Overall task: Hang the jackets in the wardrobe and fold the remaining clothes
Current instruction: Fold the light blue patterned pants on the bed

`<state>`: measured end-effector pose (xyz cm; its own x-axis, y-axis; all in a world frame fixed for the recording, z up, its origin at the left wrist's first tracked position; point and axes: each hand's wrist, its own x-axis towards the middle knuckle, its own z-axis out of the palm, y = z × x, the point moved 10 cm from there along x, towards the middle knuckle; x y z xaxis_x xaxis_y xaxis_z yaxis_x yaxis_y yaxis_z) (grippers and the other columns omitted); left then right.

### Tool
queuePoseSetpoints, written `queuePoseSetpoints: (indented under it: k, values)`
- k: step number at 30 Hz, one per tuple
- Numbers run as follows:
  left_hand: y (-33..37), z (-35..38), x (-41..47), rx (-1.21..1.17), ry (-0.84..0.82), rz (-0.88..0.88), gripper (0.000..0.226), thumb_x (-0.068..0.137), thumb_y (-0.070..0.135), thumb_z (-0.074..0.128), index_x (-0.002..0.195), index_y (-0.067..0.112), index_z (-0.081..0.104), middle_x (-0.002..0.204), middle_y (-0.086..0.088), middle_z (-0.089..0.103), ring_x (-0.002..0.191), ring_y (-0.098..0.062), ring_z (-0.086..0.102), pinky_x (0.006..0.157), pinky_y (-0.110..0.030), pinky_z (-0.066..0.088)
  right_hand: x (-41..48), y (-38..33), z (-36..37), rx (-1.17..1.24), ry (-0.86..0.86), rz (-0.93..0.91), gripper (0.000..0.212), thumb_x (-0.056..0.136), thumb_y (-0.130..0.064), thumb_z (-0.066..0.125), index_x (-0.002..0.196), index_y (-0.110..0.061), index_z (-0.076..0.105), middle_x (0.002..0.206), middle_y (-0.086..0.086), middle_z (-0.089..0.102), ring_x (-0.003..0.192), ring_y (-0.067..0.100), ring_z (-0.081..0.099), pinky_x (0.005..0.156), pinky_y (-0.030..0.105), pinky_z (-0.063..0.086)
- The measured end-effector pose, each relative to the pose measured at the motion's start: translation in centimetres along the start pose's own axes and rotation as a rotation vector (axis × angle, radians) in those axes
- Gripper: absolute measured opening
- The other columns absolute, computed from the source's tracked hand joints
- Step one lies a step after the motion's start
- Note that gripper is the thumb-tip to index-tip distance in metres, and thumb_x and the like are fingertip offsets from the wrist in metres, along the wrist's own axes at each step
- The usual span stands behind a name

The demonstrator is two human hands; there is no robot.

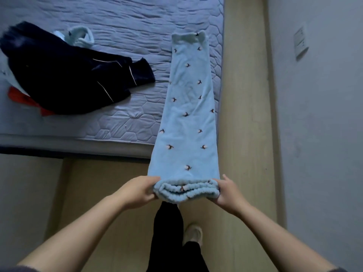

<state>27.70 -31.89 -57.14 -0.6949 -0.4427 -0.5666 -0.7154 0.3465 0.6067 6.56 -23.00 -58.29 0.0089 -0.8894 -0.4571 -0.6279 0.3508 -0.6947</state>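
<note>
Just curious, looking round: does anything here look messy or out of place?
Yes: a dark garment lies crumpled on the mattress, with orange cloth poking out beneath. The blue trousers stretch out past the mattress edge.

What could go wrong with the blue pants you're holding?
1. The blue pants lie right along the edge of the mattress, so the far end might slide off onto the wooden strip beside it.
2. The left hand and right hand grip only the corners of the stacked near end, so the layers could slip apart and spoil the fold.
</note>
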Motion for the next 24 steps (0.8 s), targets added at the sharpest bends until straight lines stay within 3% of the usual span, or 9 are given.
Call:
queuePoseSetpoints:
  k: [3, 6, 8, 11, 13, 16, 19, 24]
  values:
    - [-0.8, -5.2, 3.4, -0.148, 0.051, -0.023, 0.016, 0.085, 0.033, 0.066, 0.089, 0.02, 0.057, 0.089, 0.01, 0.066, 0.087, -0.013, 0.063, 0.076, -0.034, 0.049, 4.2, -1.3, -3.6, 0.062, 0.013, 0.073, 0.018, 0.083, -0.035, 0.07, 0.098, -0.027, 0.069, 0.098, -0.012, 0.072, 0.097, 0.014, 0.065, 0.103, 0.031, 0.038]
    - [-0.9, -11.3, 8.4, -0.212, 0.092, 0.025, 0.016, 0.085, 0.03, 0.067, 0.1, 0.024, 0.066, 0.098, 0.016, 0.069, 0.097, 0.001, 0.062, 0.08, -0.022, 0.049, 9.9, -1.9, -7.4, 0.258, 0.068, 0.169, 0.028, 0.077, -0.034, 0.073, 0.102, -0.023, 0.071, 0.099, -0.008, 0.072, 0.096, 0.012, 0.066, 0.083, 0.039, 0.054]
    - [-1.2, -14.9, 12.3, -0.245, 0.099, 0.051, 0.021, 0.086, 0.032, 0.066, 0.107, 0.029, 0.067, 0.103, 0.019, 0.069, 0.099, 0.008, 0.06, 0.08, -0.017, 0.049, 14.5, -1.7, -9.9, 0.36, 0.141, 0.203, 0.024, 0.081, -0.028, 0.073, 0.105, -0.022, 0.07, 0.103, -0.005, 0.072, 0.099, 0.012, 0.065, 0.086, 0.042, 0.054]
    - [-2.4, -20.1, 18.3, -0.372, 0.166, -0.003, 0.025, 0.086, 0.043, 0.063, 0.109, 0.035, 0.066, 0.107, 0.018, 0.068, 0.102, 0.003, 0.06, 0.083, -0.024, 0.051, 21.5, -1.0, -14.3, 0.482, 0.272, 0.23, 0.02, 0.083, -0.031, 0.074, 0.1, -0.021, 0.07, 0.1, -0.003, 0.072, 0.098, 0.014, 0.066, 0.086, 0.042, 0.054]
    - [-3.3, -23.8, 22.4, -0.439, 0.252, -0.07, 0.031, 0.079, 0.058, 0.059, 0.102, 0.038, 0.064, 0.101, 0.017, 0.068, 0.094, 0.001, 0.062, 0.076, -0.026, 0.051, 26.3, -0.4, -17.4, 0.549, 0.333, 0.231, 0.02, 0.082, -0.033, 0.074, 0.097, -0.02, 0.07, 0.097, -0.003, 0.073, 0.096, 0.015, 0.067, 0.084, 0.04, 0.053]
    - [-4.5, -29.1, 29.1, -0.479, 0.387, -0.129, 0.019, 0.087, 0.045, 0.061, 0.093, 0.028, 0.063, 0.087, 0.01, 0.066, 0.082, -0.009, 0.061, 0.066, -0.028, 0.047, 33.9, 0.3, -22.0, 0.609, 0.38, 0.198, 0.014, 0.085, -0.031, 0.072, 0.095, -0.022, 0.07, 0.092, -0.007, 0.073, 0.087, 0.006, 0.065, 0.079, 0.031, 0.052]
    - [-6.1, -33.6, 35.9, -0.575, 0.496, -0.197, 0.018, 0.09, 0.04, 0.06, 0.091, 0.022, 0.06, 0.088, 0.005, 0.065, 0.081, -0.01, 0.059, 0.07, -0.029, 0.045, 42.0, 1.2, -26.5, 0.615, 0.415, 0.162, 0.004, 0.088, -0.024, 0.067, 0.092, -0.021, 0.068, 0.086, -0.01, 0.07, 0.08, 0.003, 0.063, 0.07, 0.018, 0.051]
    - [-10.1, -39.4, 47.6, -0.706, 0.675, -0.314, 0.027, 0.093, 0.041, 0.056, 0.09, 0.014, 0.058, 0.082, 0.002, 0.06, 0.076, -0.012, 0.054, 0.067, -0.029, 0.042, 56.3, 4.7, -31.0, 0.617, 0.406, 0.139, 0.006, 0.091, -0.024, 0.062, 0.092, -0.019, 0.065, 0.086, -0.004, 0.071, 0.079, 0.011, 0.066, 0.07, 0.029, 0.053]
